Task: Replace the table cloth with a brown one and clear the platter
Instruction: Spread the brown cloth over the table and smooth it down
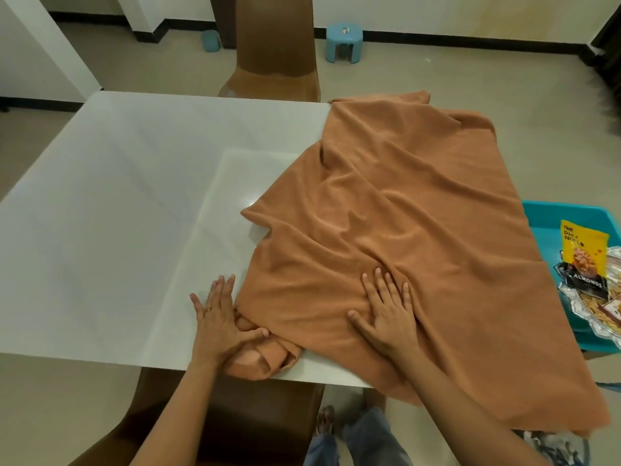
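Observation:
A brown cloth (396, 210) lies rumpled over the right half of the white table (117, 203) and hangs off its near right corner. My right hand (386, 307) rests flat on the cloth, fingers spread. My left hand (218, 317) lies flat at the cloth's bunched near-left corner, its thumb touching the folds. At the far right a silver platter (594, 314) holds snacks and a yellow almond packet (584, 257); the platter is cut off by the frame edge.
The platter sits on a teal surface (554, 220) beside the table. A brown chair (275, 52) stands at the far side, another (255, 418) right below me at the near edge. A blue stool (342, 42) stands on the floor beyond.

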